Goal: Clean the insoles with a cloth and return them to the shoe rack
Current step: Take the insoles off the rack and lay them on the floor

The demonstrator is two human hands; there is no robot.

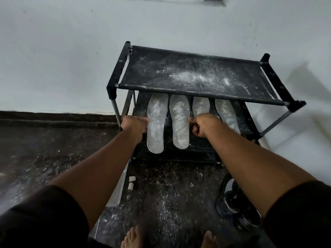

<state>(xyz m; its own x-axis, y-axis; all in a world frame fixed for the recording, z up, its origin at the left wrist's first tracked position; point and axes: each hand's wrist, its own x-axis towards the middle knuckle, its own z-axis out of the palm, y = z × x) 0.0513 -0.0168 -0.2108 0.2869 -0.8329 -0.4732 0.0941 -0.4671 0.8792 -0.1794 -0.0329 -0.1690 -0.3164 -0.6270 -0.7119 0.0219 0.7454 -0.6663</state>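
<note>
So the person was standing barefoot in front of a black shoe rack (114, 88) pushed against a white wall, both arms stretched out toward the lower shelf. Four pale insoles lay side by side on that shelf, all speckled with white powder, toes tucked under the top shelf. The left hand (133, 125) was pinching the left edge of the first insole (155, 126), the one furthest left, fingertips right on its rim. The right hand (204, 125) had its fingers curled in, with the thumb tip pressed against the right edge of the second insole (179, 122); I couldn't really tell whether it had a proper hold or was just touching. That hand covered the heel end of the third insole (201, 106), and the fourth insole (226, 113) sat just right of it, partly behind the forearm. The top shelf (188, 74) was dusted with the same white powder, and so was the dark floor (170, 190). A black shoe (231, 199) lay on the floor near the right arm.
</note>
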